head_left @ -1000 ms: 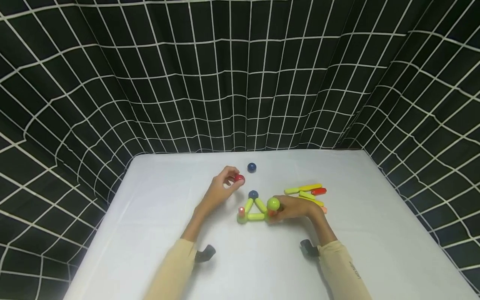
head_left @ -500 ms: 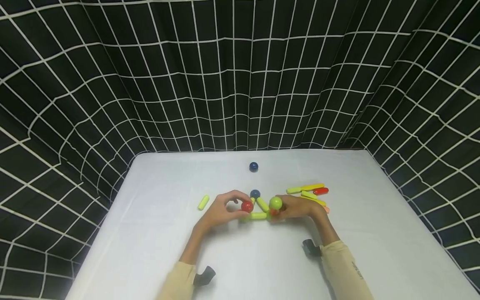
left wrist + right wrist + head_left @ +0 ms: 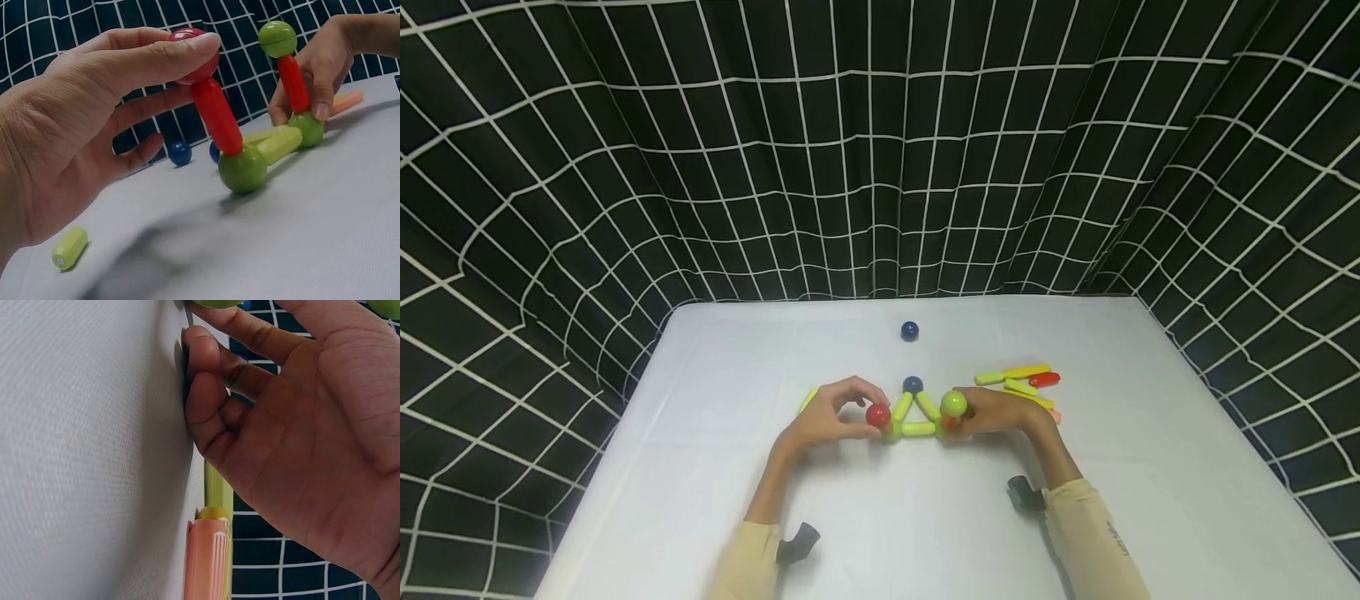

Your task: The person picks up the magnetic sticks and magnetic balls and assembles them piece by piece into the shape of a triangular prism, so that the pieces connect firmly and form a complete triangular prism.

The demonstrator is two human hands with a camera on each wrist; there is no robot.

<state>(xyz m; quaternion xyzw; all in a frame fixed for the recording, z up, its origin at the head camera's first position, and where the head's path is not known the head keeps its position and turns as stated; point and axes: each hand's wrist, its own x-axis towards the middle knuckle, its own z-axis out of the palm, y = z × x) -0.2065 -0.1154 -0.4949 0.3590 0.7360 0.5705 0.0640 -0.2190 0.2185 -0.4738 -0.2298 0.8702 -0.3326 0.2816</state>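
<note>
My left hand (image 3: pixel 827 414) pinches a red ball (image 3: pixel 199 70) between thumb and fingers. That ball sits on top of a slightly tilted red rod (image 3: pixel 217 119), whose lower end meets a green ball (image 3: pixel 242 170). This is the left corner of a triangle of yellow-green rods (image 3: pixel 917 429) with a blue ball (image 3: pixel 913 384) at its far corner. At the right corner, my right hand (image 3: pixel 996 411) grips the lower green ball (image 3: pixel 306 130) with its fingertips. Above it rise a second red rod (image 3: pixel 294 84) and an upper green ball (image 3: pixel 953 403).
A loose blue ball (image 3: pixel 910 331) lies beyond the triangle. Right of it are a yellow rod (image 3: pixel 1028 371), a short red rod (image 3: pixel 1045 379) and a salmon rod (image 3: pixel 207 556). One yellow-green rod (image 3: pixel 70 248) lies by my left hand. A dark gridded curtain (image 3: pixel 880 167) surrounds the white table (image 3: pixel 737 333).
My left hand has brought the red ball from the far left toward me, onto the red rod at the triangle's left corner, then slightly left. My right hand keeps its grip.
</note>
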